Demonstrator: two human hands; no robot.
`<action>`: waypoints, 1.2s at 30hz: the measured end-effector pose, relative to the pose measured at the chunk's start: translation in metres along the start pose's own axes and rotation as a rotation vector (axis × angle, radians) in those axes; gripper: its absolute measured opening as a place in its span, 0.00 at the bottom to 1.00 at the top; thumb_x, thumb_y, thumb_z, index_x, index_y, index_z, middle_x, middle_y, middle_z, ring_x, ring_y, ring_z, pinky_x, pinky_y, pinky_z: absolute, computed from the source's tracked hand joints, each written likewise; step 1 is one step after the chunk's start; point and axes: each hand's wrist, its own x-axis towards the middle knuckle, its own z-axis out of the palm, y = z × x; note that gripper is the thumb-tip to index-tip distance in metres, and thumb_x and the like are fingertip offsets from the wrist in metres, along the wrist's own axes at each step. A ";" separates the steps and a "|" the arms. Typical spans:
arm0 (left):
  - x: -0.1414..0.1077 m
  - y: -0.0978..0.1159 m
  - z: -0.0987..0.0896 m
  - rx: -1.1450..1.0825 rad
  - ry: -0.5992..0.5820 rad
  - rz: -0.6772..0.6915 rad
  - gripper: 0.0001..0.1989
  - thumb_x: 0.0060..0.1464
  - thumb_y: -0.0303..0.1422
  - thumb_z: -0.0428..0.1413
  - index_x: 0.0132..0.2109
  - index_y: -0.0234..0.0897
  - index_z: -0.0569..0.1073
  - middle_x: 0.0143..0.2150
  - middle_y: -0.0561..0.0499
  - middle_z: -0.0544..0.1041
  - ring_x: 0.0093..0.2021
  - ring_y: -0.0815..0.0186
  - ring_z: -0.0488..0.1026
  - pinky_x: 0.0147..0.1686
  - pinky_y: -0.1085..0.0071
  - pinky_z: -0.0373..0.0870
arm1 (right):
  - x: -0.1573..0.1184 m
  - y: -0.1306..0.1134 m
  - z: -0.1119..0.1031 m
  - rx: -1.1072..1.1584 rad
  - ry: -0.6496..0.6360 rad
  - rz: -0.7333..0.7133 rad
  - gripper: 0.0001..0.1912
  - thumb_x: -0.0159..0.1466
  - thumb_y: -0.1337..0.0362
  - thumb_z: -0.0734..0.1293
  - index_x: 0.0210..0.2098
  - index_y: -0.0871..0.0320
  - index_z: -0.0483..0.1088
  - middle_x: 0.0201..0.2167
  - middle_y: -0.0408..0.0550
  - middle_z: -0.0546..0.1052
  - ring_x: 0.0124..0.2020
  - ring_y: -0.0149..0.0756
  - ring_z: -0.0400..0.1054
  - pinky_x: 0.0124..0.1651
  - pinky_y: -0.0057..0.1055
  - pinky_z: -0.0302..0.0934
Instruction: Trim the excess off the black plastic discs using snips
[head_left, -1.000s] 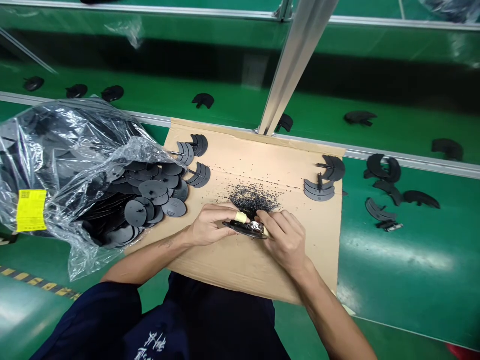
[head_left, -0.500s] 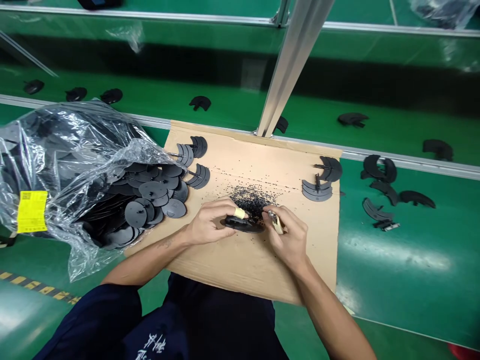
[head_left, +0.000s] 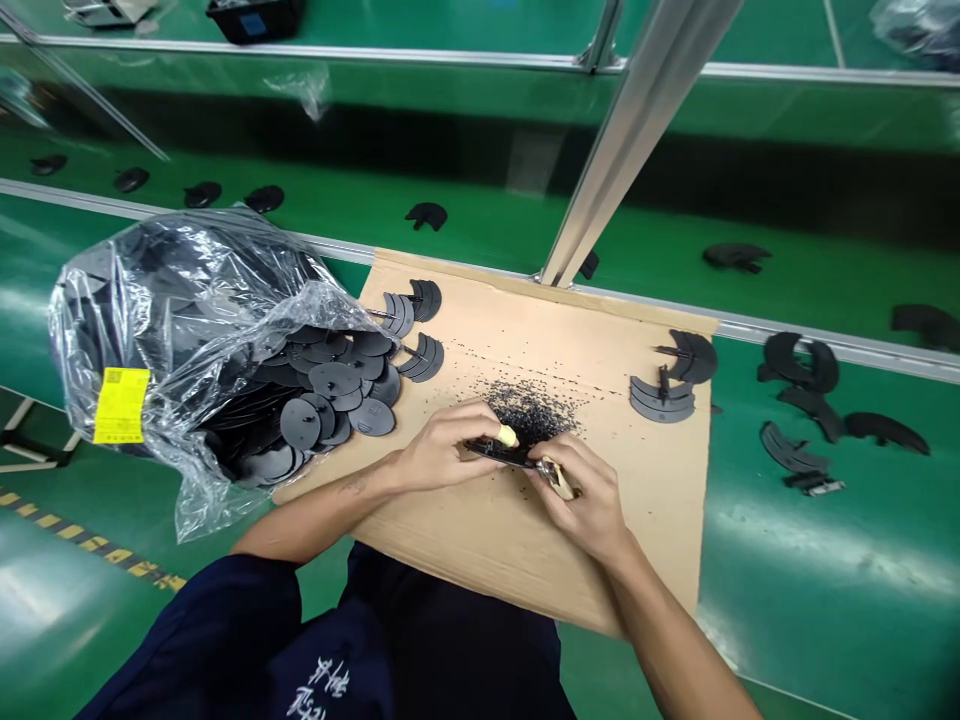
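My left hand [head_left: 442, 450] grips a black plastic disc [head_left: 491, 452], seen nearly edge-on, and a pale tape wraps one fingertip [head_left: 508, 435]. My right hand [head_left: 581, 505] pinches a small tape-wrapped cutter [head_left: 556, 478], whose tip meets the disc's edge. Both hands hover over a cardboard sheet [head_left: 570, 570], just in front of a heap of black plastic shavings [head_left: 529, 415]. Its blade is mostly hidden by my fingers.
To the left, a clear plastic bag [head_left: 180, 300] spills several black discs [head_left: 315, 385] onto the cardboard. Cut black arc pieces [head_left: 661, 398] lie at the sheet's edges. A metal post [head_left: 637, 150] rises beyond it, above a green conveyor belt [head_left: 847, 540] carrying black parts.
The whole view has shifted, with the scene sliding right. My right hand has drawn back from the disc and returned to its edge with the cutter showing. The disc now sits more edge-on.
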 end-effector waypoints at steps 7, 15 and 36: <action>-0.001 -0.003 0.002 -0.008 0.008 0.007 0.09 0.60 0.34 0.62 0.45 0.35 0.78 0.36 0.47 0.78 0.36 0.66 0.74 0.35 0.70 0.72 | -0.003 0.001 0.000 -0.069 0.016 -0.027 0.07 0.65 0.71 0.65 0.42 0.55 0.71 0.29 0.47 0.75 0.29 0.36 0.68 0.33 0.35 0.63; 0.019 0.000 -0.012 0.163 -0.190 -0.053 0.15 0.66 0.43 0.53 0.42 0.35 0.76 0.33 0.48 0.77 0.34 0.63 0.74 0.36 0.68 0.72 | -0.004 0.007 -0.003 -0.341 0.062 -0.249 0.13 0.65 0.74 0.60 0.45 0.57 0.71 0.27 0.47 0.72 0.27 0.37 0.64 0.31 0.34 0.58; 0.206 -0.101 -0.123 0.885 -0.042 -0.464 0.08 0.64 0.30 0.57 0.47 0.34 0.77 0.51 0.45 0.79 0.52 0.59 0.75 0.55 0.58 0.72 | -0.008 0.032 -0.013 -0.693 0.130 -0.216 0.16 0.67 0.70 0.59 0.52 0.55 0.69 0.34 0.52 0.78 0.33 0.44 0.72 0.34 0.37 0.66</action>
